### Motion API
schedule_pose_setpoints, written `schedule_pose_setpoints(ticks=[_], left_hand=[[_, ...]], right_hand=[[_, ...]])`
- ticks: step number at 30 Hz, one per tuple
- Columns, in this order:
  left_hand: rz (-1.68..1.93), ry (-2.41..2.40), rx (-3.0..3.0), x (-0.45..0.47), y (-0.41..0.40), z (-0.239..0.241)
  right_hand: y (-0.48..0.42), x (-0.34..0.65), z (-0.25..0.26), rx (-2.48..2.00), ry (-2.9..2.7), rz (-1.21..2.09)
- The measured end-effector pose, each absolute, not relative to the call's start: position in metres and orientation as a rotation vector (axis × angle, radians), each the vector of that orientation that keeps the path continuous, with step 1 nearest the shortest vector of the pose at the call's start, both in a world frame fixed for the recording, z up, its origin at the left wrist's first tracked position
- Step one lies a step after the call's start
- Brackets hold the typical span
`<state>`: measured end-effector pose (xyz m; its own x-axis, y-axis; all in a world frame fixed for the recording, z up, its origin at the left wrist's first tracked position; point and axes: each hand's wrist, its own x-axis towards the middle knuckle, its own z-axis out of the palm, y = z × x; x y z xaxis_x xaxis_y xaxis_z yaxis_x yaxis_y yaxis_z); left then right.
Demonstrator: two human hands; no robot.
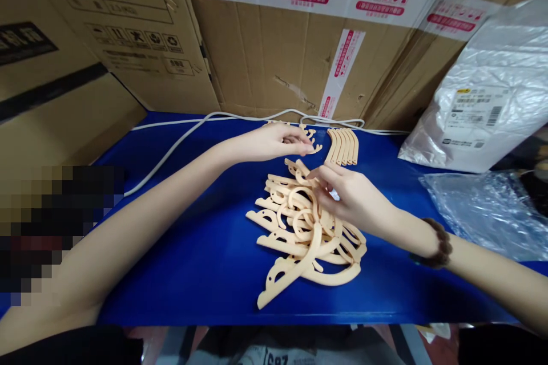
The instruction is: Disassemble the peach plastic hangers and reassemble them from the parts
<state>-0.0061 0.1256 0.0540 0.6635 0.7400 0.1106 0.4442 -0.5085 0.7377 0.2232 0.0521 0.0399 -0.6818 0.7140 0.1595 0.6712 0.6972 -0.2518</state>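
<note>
Cream hanger pieces (pixel 314 248) lay heaped on the blue tabletop (pixel 184 274), with a row of curved strips (pixel 342 147) beyond, to the right. The left hand (pixel 269 141) had bent fingers at a small hook (pixel 317 149) beyond the heap; the right hand's (pixel 359 194) curled over its far right part; whether either pinched anything, I could not tell.

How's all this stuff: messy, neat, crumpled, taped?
Beige pile: jumbled
Curved strips: lined up neatly
Left hand: curled near small hooked pieces, grip unclear
Right hand: bent at the beige pile, grip unclear
White cable: loosely curved
White bag: wrinkled
Clear plastic: crumpled
Back cardboard: taped
</note>
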Motion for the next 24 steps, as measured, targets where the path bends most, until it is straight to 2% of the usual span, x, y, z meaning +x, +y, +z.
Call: schedule_pose_setpoints(ticks=[4,7,11,17,21,24], left_hand=[[0.372,0.970,2.194,-0.002,0.127,0.045],[0.400,1.017,2.219,0.004,0.125,0.042],[0.405,0.977,2.218,0.013,0.123,0.037],[0.592,0.990,1.699,0.023,0.125,0.036],[0.712,0.867,1.294,0.025,0.123,0.047],[0.799,0.803,1.225,0.030,0.119,0.060]], right_hand=[[0.059,0.230,0.040,-1.349,-2.562,0.343],[0.061,0.234,0.038,-1.352,-2.473,0.530],[0.062,0.234,0.038,-1.378,-2.358,0.590],[0.065,0.231,0.051,-1.319,-2.074,0.800],[0.067,0.234,0.071,-1.248,-2.013,0.667],[0.071,0.235,0.090,-1.233,-2.096,0.433]])
